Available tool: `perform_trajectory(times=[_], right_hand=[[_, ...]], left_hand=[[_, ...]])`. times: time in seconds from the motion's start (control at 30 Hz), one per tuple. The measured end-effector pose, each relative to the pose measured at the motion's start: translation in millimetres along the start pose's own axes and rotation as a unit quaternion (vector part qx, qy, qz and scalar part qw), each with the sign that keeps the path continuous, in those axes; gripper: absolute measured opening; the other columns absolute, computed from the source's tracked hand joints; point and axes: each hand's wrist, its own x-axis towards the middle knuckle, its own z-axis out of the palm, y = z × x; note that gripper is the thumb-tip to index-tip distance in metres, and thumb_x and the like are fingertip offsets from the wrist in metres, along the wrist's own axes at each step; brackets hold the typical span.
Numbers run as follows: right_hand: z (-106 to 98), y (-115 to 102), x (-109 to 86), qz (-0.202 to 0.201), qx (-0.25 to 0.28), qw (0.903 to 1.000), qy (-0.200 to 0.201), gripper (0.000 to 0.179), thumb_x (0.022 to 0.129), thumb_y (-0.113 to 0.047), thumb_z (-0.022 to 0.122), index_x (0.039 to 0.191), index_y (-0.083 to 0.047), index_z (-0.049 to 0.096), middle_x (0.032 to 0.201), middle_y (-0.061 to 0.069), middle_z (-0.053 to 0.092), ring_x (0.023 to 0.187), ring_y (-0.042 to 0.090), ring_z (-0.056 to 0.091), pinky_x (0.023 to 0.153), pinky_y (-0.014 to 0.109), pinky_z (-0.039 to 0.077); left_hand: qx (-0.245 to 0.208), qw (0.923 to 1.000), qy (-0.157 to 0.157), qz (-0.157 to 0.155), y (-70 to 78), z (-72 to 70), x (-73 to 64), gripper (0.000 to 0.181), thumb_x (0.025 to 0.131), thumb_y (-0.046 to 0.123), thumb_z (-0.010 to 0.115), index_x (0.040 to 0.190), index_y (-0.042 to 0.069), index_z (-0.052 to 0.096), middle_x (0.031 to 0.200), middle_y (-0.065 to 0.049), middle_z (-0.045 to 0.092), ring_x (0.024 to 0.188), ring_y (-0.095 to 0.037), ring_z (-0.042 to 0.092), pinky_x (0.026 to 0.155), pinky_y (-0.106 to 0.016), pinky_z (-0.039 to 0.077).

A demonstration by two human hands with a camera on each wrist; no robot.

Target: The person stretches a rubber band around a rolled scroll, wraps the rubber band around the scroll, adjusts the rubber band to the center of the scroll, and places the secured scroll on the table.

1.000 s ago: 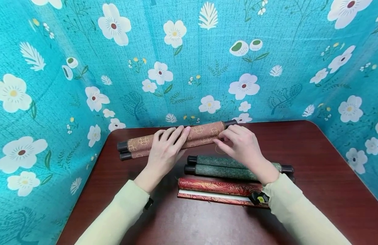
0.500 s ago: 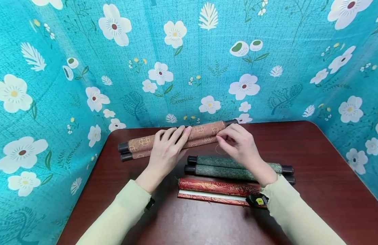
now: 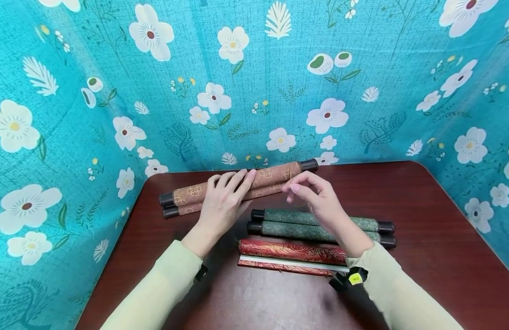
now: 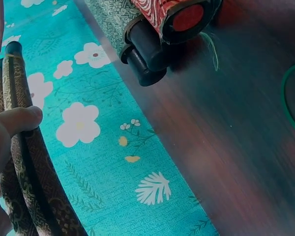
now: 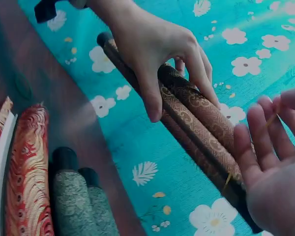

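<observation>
Head view: where is the workpiece relative to the fingers?

The brown, gold-patterned fabric scroll (image 3: 270, 174), a double roll with dark end caps, lies beneath the fingers of the left hand (image 3: 221, 206). Its right-hand cap is just beyond the fingertips of the right hand (image 3: 320, 197). A green patterned double-roll scroll (image 3: 295, 229) lies on the dark red wooden tabletop (image 3: 423, 206), on the near side of the right fingertips; a red-and-gold fabric scroll (image 3: 279, 250) is nearer still.

Which procedure applies?

Judging by posture, handling of the thin yellow cord (image 5: 272, 119). Recommended: press both rolls together with the left fingers, without crushing the fabric. Guide the cord under light, even tension. Slack could snag; a hard pull could skew the rolls.

Finger states?

Left: spread across the rolls, thumb on the opposite side, gripping the brown scroll. Right: thumb and forefinger brought together, apparently pinching the cord; remaining fingers loosely bent. Right-fingertip contact with the scroll cannot be confirmed.
</observation>
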Motion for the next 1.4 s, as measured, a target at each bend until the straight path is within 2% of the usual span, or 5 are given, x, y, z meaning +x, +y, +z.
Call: perform_trajectory(times=[0.3, 0.73, 1.0, 1.17, 1.4], right_hand=[[-12, 18, -12.6, 0.084, 0.009, 0.9922, -0.092, 0.027, 0.114, -0.011, 0.046, 0.120, 0.002, 0.068, 0.109, 0.007, 0.077, 0.087, 0.021, 0.073, 0.084, 0.037, 0.064], [-12, 33, -0.2, 0.241, 0.031, 0.9631, -0.116, 0.043, 0.115, -0.029, 0.050, 0.144, 0.001, 0.061, 0.109, 0.015, 0.080, 0.076, 0.023, 0.079, 0.072, 0.042, 0.067], [2, 32, -1.9, 0.212, -0.019, 0.9702, -0.116, 0.074, 0.110, -0.016, 0.061, 0.170, -0.001, 0.020, 0.138, 0.035, 0.063, 0.099, 0.030, 0.080, 0.085, 0.047, 0.065], [14, 35, -6.6, 0.191, -0.041, 0.9785, -0.067, 0.108, 0.105, -0.014, 0.070, 0.171, -0.022, -0.015, 0.150, 0.024, 0.060, 0.111, 0.033, 0.077, 0.093, 0.047, 0.063], [23, 40, -12.0, 0.118, -0.125, 0.9849, -0.017, 0.130, 0.098, -0.014, 0.080, 0.162, -0.045, -0.029, 0.160, 0.009, 0.053, 0.116, 0.030, 0.074, 0.092, 0.033, 0.062]], left_hand=[[-0.019, 0.9994, 0.020, -0.020, -11.4, -6.6, 5.9, 0.082, 0.074, 0.031, 0.101, 0.146, 0.011, 0.066, 0.132, -0.011, 0.071, 0.110, -0.034, 0.065, 0.087, -0.054, 0.052], [-0.025, 0.9972, 0.067, -0.023, -11.5, -14.6, 18.6, 0.077, 0.078, 0.029, 0.098, 0.145, 0.010, 0.067, 0.130, -0.012, 0.072, 0.108, -0.034, 0.066, 0.087, -0.055, 0.052], [-0.021, 0.9970, 0.050, -0.055, -13.0, -18.0, 18.0, 0.078, 0.079, 0.031, 0.098, 0.146, 0.010, 0.066, 0.133, -0.013, 0.071, 0.108, -0.035, 0.065, 0.086, -0.056, 0.051], [-0.021, 0.9951, 0.057, -0.078, -12.3, -17.4, 15.2, 0.080, 0.076, 0.033, 0.099, 0.145, 0.010, 0.067, 0.131, -0.013, 0.072, 0.105, -0.036, 0.066, 0.083, -0.055, 0.052], [-0.036, 0.9930, 0.049, -0.102, -9.6, -15.6, 12.2, 0.080, 0.076, 0.033, 0.099, 0.146, 0.010, 0.066, 0.132, -0.013, 0.072, 0.103, -0.036, 0.065, 0.081, -0.056, 0.053]])
